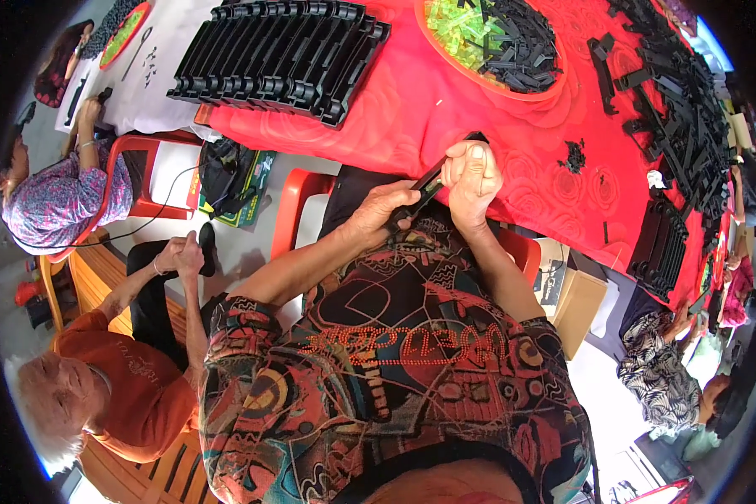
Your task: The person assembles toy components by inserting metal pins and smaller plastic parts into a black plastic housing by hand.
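Observation:
A long black plastic part (429, 188) slants between my hands, just in front of my chest at the table's near edge. My left hand (381, 210) is closed around its lower end, with the thumb along it. The upper end disappears into my right hand (472, 179), whose fingers are curled tight; a dark tip shows above them. Beyond my hands, an orange-rimmed basin (546, 94) holds yellow-green translucent pieces (454, 35) and small black plastic pieces (517, 46). To the far left, a row of similar black plastic parts (277, 63) lies side by side.
A red patterned cloth (370, 139) covers the table. Loose black parts (676, 109) are heaped on the right, near another stacked row (659, 248). Red chairs (292, 206) flank me. One person (139, 386) sits at my left; others work farther off. A cardboard box (581, 302) stands right.

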### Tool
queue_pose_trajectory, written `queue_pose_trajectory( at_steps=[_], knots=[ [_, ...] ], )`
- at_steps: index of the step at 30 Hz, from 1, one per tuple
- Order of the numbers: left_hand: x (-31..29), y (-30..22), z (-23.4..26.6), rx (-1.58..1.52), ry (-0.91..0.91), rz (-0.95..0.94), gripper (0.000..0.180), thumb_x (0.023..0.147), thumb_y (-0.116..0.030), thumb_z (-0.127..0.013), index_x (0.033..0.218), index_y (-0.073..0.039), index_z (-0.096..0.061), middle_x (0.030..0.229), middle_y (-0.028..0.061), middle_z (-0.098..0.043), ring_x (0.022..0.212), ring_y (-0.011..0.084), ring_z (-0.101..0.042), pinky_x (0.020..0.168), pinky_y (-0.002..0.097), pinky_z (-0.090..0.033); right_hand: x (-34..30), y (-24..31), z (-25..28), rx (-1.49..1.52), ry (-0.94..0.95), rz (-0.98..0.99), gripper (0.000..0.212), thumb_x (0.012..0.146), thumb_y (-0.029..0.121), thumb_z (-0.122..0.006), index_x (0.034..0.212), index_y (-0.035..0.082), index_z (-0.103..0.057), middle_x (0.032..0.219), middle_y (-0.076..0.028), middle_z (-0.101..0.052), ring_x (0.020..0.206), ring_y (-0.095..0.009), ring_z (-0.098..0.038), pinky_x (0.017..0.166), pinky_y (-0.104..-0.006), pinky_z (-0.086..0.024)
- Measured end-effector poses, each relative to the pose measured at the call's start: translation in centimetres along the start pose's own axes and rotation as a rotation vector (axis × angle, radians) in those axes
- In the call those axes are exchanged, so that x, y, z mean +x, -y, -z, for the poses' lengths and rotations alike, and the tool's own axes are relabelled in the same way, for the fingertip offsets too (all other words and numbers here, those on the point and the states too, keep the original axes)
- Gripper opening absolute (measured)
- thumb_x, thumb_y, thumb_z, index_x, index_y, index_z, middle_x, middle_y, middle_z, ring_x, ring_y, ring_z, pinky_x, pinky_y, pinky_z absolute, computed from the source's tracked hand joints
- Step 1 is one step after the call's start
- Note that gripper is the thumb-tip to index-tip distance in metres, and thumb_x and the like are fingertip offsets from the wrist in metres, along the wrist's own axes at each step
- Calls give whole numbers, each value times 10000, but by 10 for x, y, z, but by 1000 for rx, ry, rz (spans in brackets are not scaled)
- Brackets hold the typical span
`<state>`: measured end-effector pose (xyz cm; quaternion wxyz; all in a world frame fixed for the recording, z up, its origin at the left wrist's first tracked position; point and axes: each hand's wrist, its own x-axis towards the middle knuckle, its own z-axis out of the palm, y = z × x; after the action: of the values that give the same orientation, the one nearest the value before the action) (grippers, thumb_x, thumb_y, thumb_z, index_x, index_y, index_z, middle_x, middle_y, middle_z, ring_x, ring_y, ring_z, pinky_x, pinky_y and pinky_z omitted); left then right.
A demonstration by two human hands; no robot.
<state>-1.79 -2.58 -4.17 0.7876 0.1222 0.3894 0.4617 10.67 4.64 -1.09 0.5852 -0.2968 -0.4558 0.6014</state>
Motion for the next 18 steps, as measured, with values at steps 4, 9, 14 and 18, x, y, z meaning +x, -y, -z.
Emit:
queue_pose_trajectory(
  at_steps=[4, 9, 14, 18],
  knots=[
    [0, -2, -4, 162, -48, -44, 335, 781, -188, -610, 1071, -27, -564, 787, -18, -568, 615, 56, -480, 529, 185, -381, 0, 1, 1, 8, 27, 18, 295, 947, 209, -363, 793, -10, -486, 507, 43, -316, 416, -35, -277, 395, -212, -254],
    [4, -13, -11, 1051, -174, -435, 235, 747, -224, -625, 831, -7, -589, 603, 110, -568, 587, 220, -575, 565, 360, -441, 3, 8, 10, 207, -15, -89, 310, 949, 229, -361, 817, -22, -486, 491, 48, -255, 391, -40, -233, 368, -220, -232],
    [5, -4, -7, 1055, -218, -412, 271, 756, -235, -581, 779, 33, -545, 589, 157, -571, 570, 280, -594, 547, 378, -443, 14, 39, 22, 335, -23, 95, 263, 934, 176, -364, 835, -30, -494, 470, 41, -234, 376, -54, -210, 351, -232, -205],
    [0, -12, -15, 836, -161, -289, 265, 861, -251, -508, 809, 2, -567, 580, 57, -581, 549, 130, -575, 501, 264, -438, 19, 50, 36, 362, -91, 123, 234, 924, 165, -393, 834, -26, -494, 470, 40, -230, 376, -57, -209, 352, -233, -201]
  ],
)
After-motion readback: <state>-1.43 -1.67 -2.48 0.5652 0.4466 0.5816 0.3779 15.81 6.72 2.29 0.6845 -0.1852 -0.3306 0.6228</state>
